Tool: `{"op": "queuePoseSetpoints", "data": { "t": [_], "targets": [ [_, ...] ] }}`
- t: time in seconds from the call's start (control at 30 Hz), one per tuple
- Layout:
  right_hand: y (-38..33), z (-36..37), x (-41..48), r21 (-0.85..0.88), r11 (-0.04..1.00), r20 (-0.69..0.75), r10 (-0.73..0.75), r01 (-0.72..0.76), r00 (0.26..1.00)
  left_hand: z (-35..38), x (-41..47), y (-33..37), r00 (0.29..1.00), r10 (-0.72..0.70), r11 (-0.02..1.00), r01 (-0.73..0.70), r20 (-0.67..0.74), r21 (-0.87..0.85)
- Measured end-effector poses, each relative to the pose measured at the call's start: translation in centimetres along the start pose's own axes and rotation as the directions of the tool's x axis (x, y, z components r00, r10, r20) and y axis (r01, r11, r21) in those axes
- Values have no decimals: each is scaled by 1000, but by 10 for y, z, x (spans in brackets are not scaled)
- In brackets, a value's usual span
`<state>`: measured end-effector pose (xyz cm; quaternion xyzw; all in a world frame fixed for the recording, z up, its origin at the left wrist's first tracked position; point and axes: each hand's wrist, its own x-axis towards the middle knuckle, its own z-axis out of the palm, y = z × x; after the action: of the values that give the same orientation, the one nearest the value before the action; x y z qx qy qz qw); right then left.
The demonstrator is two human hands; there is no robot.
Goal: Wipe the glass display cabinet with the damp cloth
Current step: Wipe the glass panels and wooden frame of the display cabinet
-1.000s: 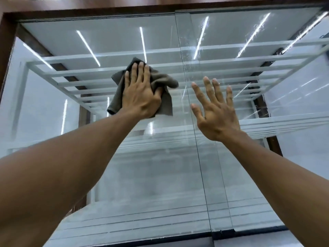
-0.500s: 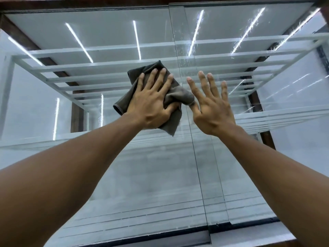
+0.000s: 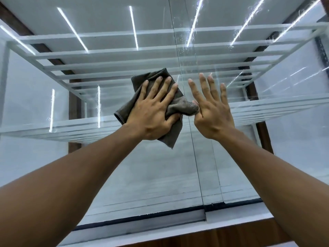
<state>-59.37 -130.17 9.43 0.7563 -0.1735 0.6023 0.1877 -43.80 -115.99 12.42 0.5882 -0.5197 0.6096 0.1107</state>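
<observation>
The glass display cabinet (image 3: 110, 175) fills the view, with two sliding glass panes that overlap near the middle. My left hand (image 3: 153, 111) lies flat with straight fingers on a crumpled grey-brown cloth (image 3: 170, 138), pressing it against the left pane. My right hand (image 3: 211, 111) is spread flat on the right pane beside it. A fold of the cloth touches the thumb side of my right hand.
Glass shelves (image 3: 44, 129) run across the cabinet inside at hand height and above. Light strips (image 3: 133, 27) reflect in the glass. Dark wooden frame posts (image 3: 263, 136) stand behind. A white bottom rail (image 3: 160, 227) and a wooden edge lie below.
My left hand has slid the cloth down and to the right across the left pane, up to my right hand. The view has tilted down, showing more of the bottom rail.
</observation>
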Motion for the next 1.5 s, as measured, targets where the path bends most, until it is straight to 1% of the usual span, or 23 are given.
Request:
{"op": "queuePoseSetpoints", "data": {
  "t": [0.1,0.2,0.43,0.63,0.73,0.8,0.87,0.9,0.93,0.97,1.0,1.07,1.13,1.2,1.3,1.33,1.37,1.4,1.43,1.5],
  "targets": [
    [8,4,-13,6,999,-18,-50,50,999,4,-17,5,999,50,999,-50,9,-13],
    [13,8,-28,-13,998,-30,-55,55,998,7,-29,9,996,90,996,-90,13,-7],
    [4,18,-67,-22,999,-40,-42,41,998,14,-58,25,991,124,992,-123,47,-20],
    [-7,30,-98,-33,997,-68,-74,71,995,20,-89,45,988,142,989,-139,56,-53],
    [-11,31,-104,-29,997,-58,-73,72,996,25,-116,55,977,203,979,-200,68,-51],
    [-17,34,-115,-58,991,-42,-123,120,992,29,-134,55,960,268,963,-264,87,-52],
    [-23,38,-128,-88,978,-24,-190,188,981,26,-140,41,937,334,942,-329,103,-62],
    [-25,40,-132,-93,975,-26,-206,203,978,24,-137,29,935,338,941,-334,107,-56],
    [-26,41,-134,-95,974,-33,-208,204,978,21,-132,17,945,311,950,-309,99,-42],
    [-27,42,-134,-101,975,-38,-204,199,978,18,-125,7,964,253,967,-252,78,-25],
    [-27,42,-134,-113,974,-39,-200,195,979,14,-118,0,983,176,984,-176,53,-10],
    [-27,41,-133,-141,971,-32,-201,194,979,13,-111,-1,999,48,999,-48,15,5],
    [-29,41,-133,-146,971,-28,-194,188,981,17,-116,13,1000,-2,1000,1,-14,-16],
    [-38,42,-133,-140,977,-33,-169,163,985,23,-132,24,999,39,999,-39,-10,-23],
    [-55,47,-130,-177,975,-22,-138,132,990,25,-156,14,981,195,980,-194,24,-36],
    [-57,48,-129,-187,975,-16,-128,123,992,22,-157,3,976,217,976,-216,27,-30],
    [-57,49,-129,-189,975,-11,-120,116,993,20,-153,-7,981,194,981,-193,21,-17],
    [-57,50,-129,-183,977,-9,-117,114,993,17,-146,-17,993,117,993,-117,3,-5],
    [-56,51,-130,-173,978,-12,-118,114,993,14,-136,-23,1000,3,1000,-4,-22,-3],
    [-56,51,-130,-152,982,-34,-116,109,993,11,-113,-19,974,-225,974,224,-39,-27]
  ]
}}
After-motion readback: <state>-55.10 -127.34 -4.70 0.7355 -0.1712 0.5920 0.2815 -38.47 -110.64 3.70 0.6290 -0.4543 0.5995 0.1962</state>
